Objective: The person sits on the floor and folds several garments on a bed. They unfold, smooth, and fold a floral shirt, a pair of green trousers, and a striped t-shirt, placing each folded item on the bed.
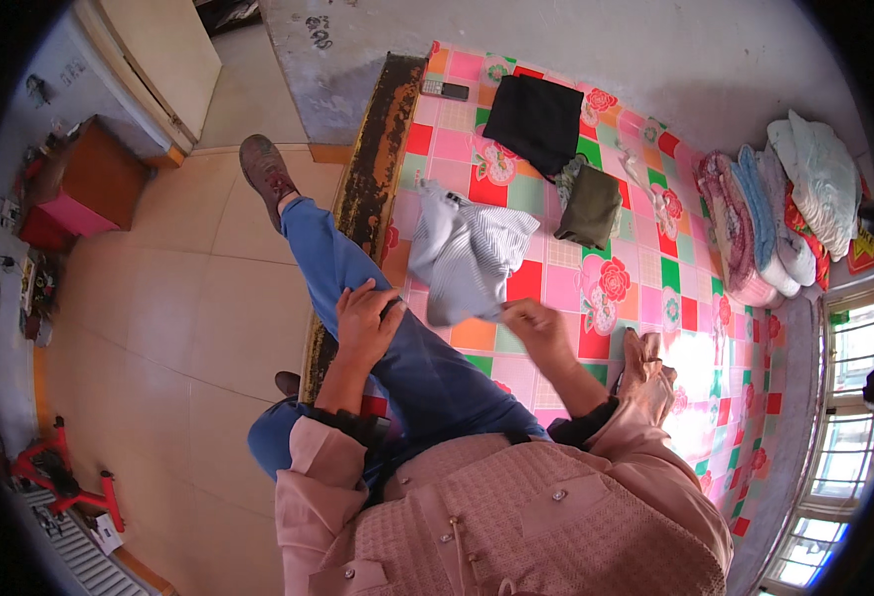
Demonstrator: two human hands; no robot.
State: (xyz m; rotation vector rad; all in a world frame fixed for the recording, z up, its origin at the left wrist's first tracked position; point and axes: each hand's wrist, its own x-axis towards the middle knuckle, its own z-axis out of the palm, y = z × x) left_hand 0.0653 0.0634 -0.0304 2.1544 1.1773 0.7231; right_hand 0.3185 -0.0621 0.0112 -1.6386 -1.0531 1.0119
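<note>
A grey-and-white striped garment [474,246] lies loosely bunched on the flower-patterned plastic sheet [556,268] in front of me. My right hand [541,331] pinches its near corner between thumb and fingers, slightly blurred. On the blue trouser leg [437,350] rests my left hand [366,320], fingers apart; a small dark patch shows by its thumb, too unclear to name. Beyond the striped garment is a folded black cloth [534,123]. To its right sits a folded olive-green cloth [592,207], with a patterned fabric partly hidden beneath it.
A keypad mobile phone [446,90] lies near the far left corner of the sheet. Folded quilts [761,216] are stacked by the wall at right. A worn dark wooden edge [373,156] borders the sheet, beside the tiled floor [183,320]. A crumpled brown fabric [649,376] lies right of my forearm.
</note>
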